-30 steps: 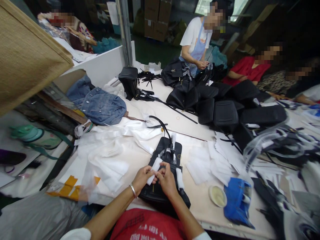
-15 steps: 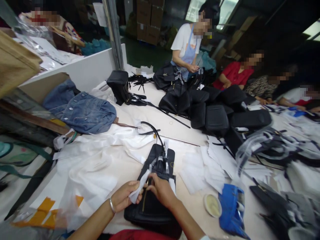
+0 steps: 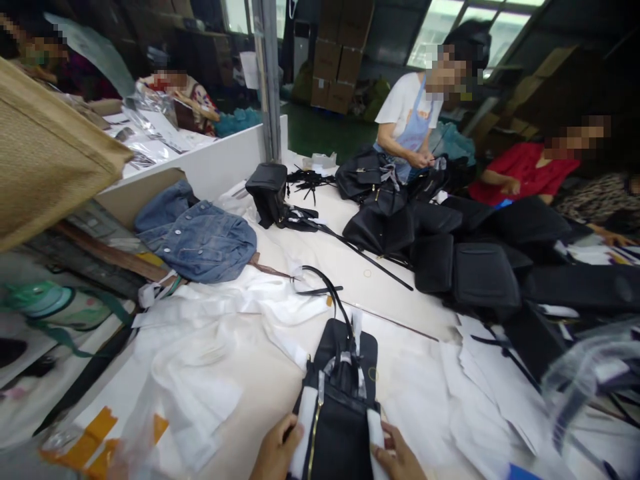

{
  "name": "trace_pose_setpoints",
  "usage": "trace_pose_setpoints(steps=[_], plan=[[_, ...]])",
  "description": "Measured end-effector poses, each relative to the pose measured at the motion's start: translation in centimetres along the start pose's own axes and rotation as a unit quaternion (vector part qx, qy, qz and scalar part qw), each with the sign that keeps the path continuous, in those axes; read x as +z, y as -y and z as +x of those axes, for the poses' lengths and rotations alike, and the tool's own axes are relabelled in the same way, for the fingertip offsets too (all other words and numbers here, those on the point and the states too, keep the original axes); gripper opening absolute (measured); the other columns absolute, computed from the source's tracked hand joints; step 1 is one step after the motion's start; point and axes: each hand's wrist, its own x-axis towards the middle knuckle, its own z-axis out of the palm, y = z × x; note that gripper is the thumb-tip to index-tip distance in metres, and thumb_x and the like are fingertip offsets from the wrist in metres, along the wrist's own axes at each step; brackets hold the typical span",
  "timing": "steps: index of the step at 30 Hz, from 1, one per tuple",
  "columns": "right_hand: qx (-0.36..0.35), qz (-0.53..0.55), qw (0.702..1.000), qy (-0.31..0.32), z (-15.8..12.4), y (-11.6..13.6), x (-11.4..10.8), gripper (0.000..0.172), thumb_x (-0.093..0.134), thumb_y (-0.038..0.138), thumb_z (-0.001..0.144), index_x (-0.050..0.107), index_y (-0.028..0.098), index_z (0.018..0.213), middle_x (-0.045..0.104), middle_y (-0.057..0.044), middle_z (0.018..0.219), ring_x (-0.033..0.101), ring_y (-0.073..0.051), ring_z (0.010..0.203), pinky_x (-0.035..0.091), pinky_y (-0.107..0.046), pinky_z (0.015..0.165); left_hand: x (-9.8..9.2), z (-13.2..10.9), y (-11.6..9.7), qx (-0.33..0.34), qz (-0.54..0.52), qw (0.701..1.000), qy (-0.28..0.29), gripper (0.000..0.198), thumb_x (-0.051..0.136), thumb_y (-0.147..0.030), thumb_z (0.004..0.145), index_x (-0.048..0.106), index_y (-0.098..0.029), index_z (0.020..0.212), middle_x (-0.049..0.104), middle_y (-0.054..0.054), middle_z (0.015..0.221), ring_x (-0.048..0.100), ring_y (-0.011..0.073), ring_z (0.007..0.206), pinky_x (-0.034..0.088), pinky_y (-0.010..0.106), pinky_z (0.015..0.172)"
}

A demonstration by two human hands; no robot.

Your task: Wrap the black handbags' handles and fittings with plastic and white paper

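A black bag (image 3: 342,427) with a gold zipper lies at the bottom centre, its black handle arching up and away over a flap. White padding strips run down both sides. My left hand (image 3: 280,445) grips the bag's left edge at the strip (image 3: 304,427), thumb on top. On the other side, my right hand (image 3: 397,453) holds the right edge, its fingers around the second white strip (image 3: 375,437). The undersides of the bag and of my fingers are hidden.
White sheets (image 3: 480,400) are spread at the right, white cloth (image 3: 185,360) at the left. Black bags (image 3: 485,273) are piled behind. A denim bag (image 3: 200,233) rests near the partition (image 3: 200,157). A person in a blue apron (image 3: 413,127) stands across the table.
The view has swung left and up. My left hand has moved from a loose white strip to the bag's left side, where a strip now lies. My right hand has shifted from the zipper to the right edge.
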Motion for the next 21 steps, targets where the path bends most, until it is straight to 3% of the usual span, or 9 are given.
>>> trace_pose_setpoints(steps=[2,4,6,10,12,14,17,19,21], plan=[[-0.023,-0.116,0.993,-0.013,0.7,1.8,-2.4,0.051,0.048,0.05,0.074,0.053,0.016,0.111,0.066,-0.009,0.087,0.064,-0.025,0.081,0.048,-0.036,0.078,1.1,1.0,-0.3,0.006,0.039,0.999,0.013,0.034,0.042,-0.048,0.083,0.054,-0.018,0.074,0.058,0.002,0.075,0.054,0.0196,0.079,0.041,0.027,0.073],[-0.078,-0.231,0.967,-0.078,2.1,5.2,-4.2,0.043,0.047,0.049,0.078,0.058,0.017,0.105,0.066,-0.011,0.094,0.063,-0.027,0.089,0.045,-0.037,0.082,1.7,1.9,-0.3,0.015,0.073,0.997,0.027,0.034,0.04,-0.049,0.083,0.051,-0.018,0.073,0.056,0.002,0.074,0.053,0.019,0.078,0.04,0.027,0.074],[-0.164,-0.294,0.927,-0.167,4.6,10.0,-5.0,0.042,0.042,0.047,0.084,0.056,0.018,0.111,0.063,-0.011,0.108,0.058,-0.026,0.102,0.043,-0.036,0.087,1.8,2.7,-0.1,0.021,0.097,0.994,0.044,0.037,0.037,-0.052,0.084,0.049,-0.019,0.072,0.056,0.002,0.074,0.053,0.0193,0.078,0.039,0.028,0.074],[-0.228,-0.342,0.88,-0.237,12.5,19.5,-3.1,0.043,0.038,0.043,0.089,0.049,0.016,0.121,0.06,-0.013,0.114,0.055,-0.024,0.105,0.043,-0.033,0.085,0.5,3.7,0.2,0.025,0.07,0.992,0.099,0.05,0.029,-0.061,0.085,0.053,-0.018,0.072,0.059,0.004,0.076,0.054,0.02,0.078,0.042,0.029,0.073],[-0.211,-0.364,0.872,-0.251,16.4,22.8,-1.6,0.05,0.046,0.04,0.087,0.042,0.011,0.128,0.056,-0.018,0.119,0.053,-0.027,0.109,0.042,-0.035,0.086,-0.5,4.2,0.0,0.029,0.042,0.996,0.079,0.051,0.029,-0.061,0.086,0.058,-0.019,0.077,0.062,0.004,0.078,0.056,0.0205,0.079,0.043,0.029,0.075],[-0.175,-0.384,0.878,-0.225,19.2,24.8,-0.5,0.049,0.05,0.032,0.085,0.042,0.008,0.127,0.058,-0.02,0.114,0.055,-0.029,0.105,0.042,-0.036,0.083,-1.8,4.8,-0.5,0.025,0.019,0.999,0.02,0.048,0.031,-0.057,0.087,0.061,-0.021,0.087,0.064,0.005,0.08,0.059,0.0213,0.079,0.045,0.03,0.075],[-0.148,-0.4,0.889,-0.166,20.6,25.8,0.2,0.03,0.046,0.021,0.085,0.052,0.011,0.113,0.065,-0.015,0.095,0.061,-0.025,0.089,0.043,-0.032,0.075,-4.1,5.4,-2.8,0.052,0.018,0.995,-0.085,0.038,0.036,-0.049,0.089,0.061,-0.023,0.1,0.066,0.007,0.093,0.061,0.0229,0.088,0.047,0.032,0.08],[-0.205,-0.398,0.881,-0.154,19.4,25.6,0.3,0.03,0.04,0.017,0.087,0.053,0.016,0.115,0.065,-0.011,0.096,0.061,-0.022,0.088,0.043,-0.03,0.075,-6.0,5.6,-5.7,0.131,0.074,0.979,-0.14,0.031,0.04,-0.04,0.09,0.059,-0.023,0.108,0.062,0.009,0.112,0.056,0.0234,0.105,0.043,0.033,0.093],[-0.303,-0.395,0.856,-0.138,16.7,25.3,0.2,0.041,0.036,0.011,0.087,0.047,0.021,0.125,0.063,-0.008,0.102,0.06,-0.02,0.091,0.043,-0.029,0.076,-7.6,5.8,-9.7,0.232,0.159,0.946,-0.16,0.036,0.042,-0.032,0.09,0.053,-0.022,0.122,0.052,0.01,0.13,0.045,0.0239,0.122,0.033,0.036,0.105]])
